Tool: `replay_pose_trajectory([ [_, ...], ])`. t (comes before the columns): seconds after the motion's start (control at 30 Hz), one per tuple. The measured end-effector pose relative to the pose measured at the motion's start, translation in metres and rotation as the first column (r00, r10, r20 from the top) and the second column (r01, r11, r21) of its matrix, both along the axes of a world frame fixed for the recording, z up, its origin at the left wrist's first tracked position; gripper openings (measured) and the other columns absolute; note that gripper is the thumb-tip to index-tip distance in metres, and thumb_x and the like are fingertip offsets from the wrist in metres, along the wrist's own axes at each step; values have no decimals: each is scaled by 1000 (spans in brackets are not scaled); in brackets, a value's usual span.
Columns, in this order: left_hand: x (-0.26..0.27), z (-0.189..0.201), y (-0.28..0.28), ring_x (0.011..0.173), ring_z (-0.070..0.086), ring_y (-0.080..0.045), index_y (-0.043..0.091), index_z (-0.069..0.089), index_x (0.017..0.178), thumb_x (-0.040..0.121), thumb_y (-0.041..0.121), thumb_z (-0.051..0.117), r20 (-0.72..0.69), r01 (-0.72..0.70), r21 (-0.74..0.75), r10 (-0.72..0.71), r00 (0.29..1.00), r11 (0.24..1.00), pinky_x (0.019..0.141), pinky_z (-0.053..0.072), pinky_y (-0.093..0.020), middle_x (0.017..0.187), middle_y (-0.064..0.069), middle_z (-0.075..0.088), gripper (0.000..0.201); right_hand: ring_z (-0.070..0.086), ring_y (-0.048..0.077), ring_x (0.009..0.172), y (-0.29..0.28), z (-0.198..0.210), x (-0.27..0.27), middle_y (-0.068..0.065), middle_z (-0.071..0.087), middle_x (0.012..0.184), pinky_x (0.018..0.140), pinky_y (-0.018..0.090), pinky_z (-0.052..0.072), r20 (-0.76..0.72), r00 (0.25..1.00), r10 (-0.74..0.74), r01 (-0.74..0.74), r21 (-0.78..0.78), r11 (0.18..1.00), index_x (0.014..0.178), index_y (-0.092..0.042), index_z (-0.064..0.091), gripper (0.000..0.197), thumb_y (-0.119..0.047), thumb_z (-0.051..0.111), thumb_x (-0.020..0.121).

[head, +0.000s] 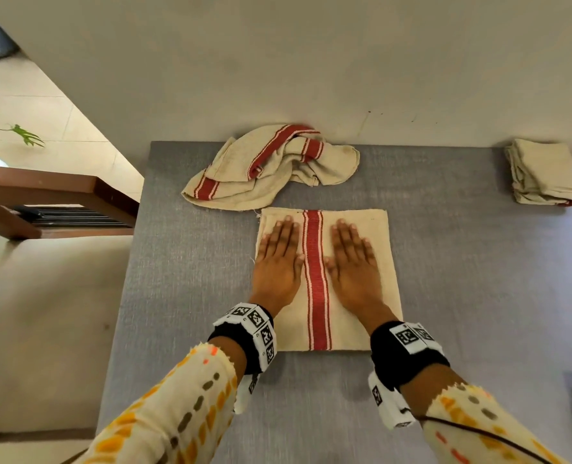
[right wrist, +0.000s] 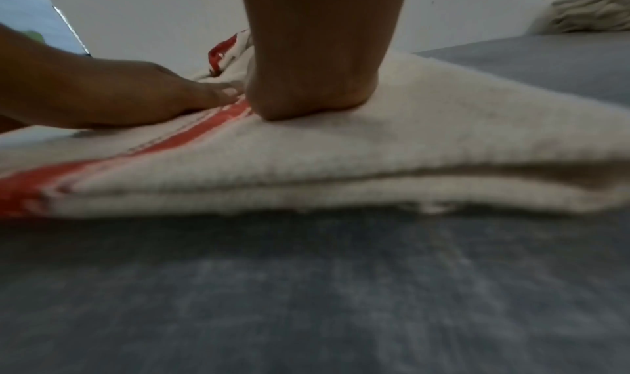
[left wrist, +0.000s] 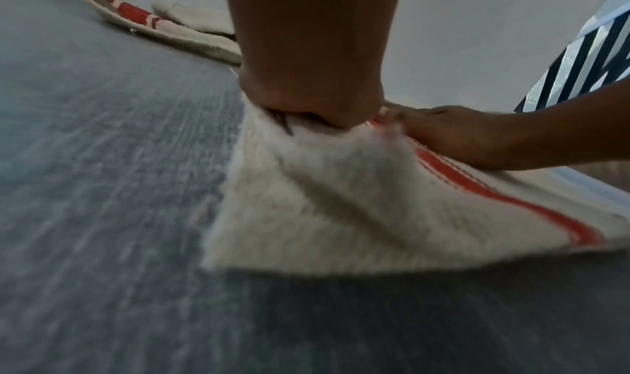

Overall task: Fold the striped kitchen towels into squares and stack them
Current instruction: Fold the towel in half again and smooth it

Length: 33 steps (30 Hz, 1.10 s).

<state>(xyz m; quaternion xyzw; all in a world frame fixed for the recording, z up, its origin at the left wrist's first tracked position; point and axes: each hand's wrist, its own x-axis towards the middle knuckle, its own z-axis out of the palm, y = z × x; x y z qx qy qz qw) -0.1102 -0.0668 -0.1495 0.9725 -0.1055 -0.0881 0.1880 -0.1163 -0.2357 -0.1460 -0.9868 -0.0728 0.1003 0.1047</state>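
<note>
I am facing a plain off-white wall (head: 277, 61), with a grey woven surface (head: 194, 262) butting against it. To my left a cream cushioned seat (head: 43, 329) (wooden-armed (head: 53, 189)) is sitting on pale floor tiles (head: 43, 128), daylight falling there beside green leaves (head: 26, 135).

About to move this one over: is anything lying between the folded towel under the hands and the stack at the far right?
Nothing visible does. The folded towel lies flat under the left hand and right hand; bare grey tabletop runs from it to the stack. The crumpled towel sits behind, off that path.
</note>
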Motion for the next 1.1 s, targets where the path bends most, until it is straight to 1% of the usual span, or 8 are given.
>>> replay_pose_trajectory([
  [0.13,1,1,0,140,-16,-12,20,-14,139,86,46,-3,-23,4,5,-4,1000,1000,112,-17,-30,148,6,-19,61,-15,9,140,-43,4,2,-2,-10,156,116,33,-10,-27,990,-140,139,-38,990,144,-21,-12,67,-51,-5,85],
  [0.3,-1,11,0,136,-24,-11,18,-19,137,81,51,-9,-67,-18,-24,16,998,1000,110,-20,-30,146,4,-25,66,-11,13,142,-38,22,-14,1,-9,155,113,30,-18,2,974,-227,226,105,969,142,-17,-12,69,-56,-5,85],
  [0.5,-69,4,-9,142,-3,-14,10,7,145,95,42,-1,10,-1,-40,2,1000,999,114,-8,-34,154,-6,9,60,-14,8,142,18,4,-85,-3,-11,156,114,24,-16,6,999,-40,39,165,985,146,-16,-2,59,-44,7,96],
  [0.6,-89,-5,-2,143,-7,-11,13,13,146,97,38,8,40,8,43,-10,999,999,115,-3,-39,154,-5,17,55,-9,10,143,15,-7,-99,-8,-20,154,115,27,-9,24,999,23,-24,78,997,146,-18,-5,60,-38,18,95],
  [0.87,-94,-2,34,142,-10,-11,19,8,147,96,41,12,74,-92,72,87,993,993,113,-12,-42,154,0,6,55,7,14,143,-62,3,-108,3,11,154,113,26,-9,26,976,-218,216,53,975,146,-15,9,66,-53,4,92],
  [0.93,-93,1,44,141,-14,-9,18,8,146,97,40,9,87,-80,68,74,993,994,113,-12,-42,153,-5,13,54,26,28,138,-72,12,-109,14,24,151,115,37,7,4,939,-344,339,157,927,145,-6,18,64,-44,20,93],
  [1.0,-94,5,58,142,-10,-11,21,5,146,95,31,18,97,13,70,-20,995,997,112,-12,-44,152,-9,21,54,43,39,123,-78,23,-109,25,44,135,102,46,34,0,875,-485,464,291,837,138,0,34,49,-22,42,94],
  [1.1,-95,11,76,143,-12,-14,28,3,146,83,19,32,105,211,156,-229,968,965,113,-10,-46,150,-8,25,70,54,39,103,-79,34,-108,25,54,115,85,42,44,-40,813,-581,558,337,758,121,0,52,33,-10,52,91],
])
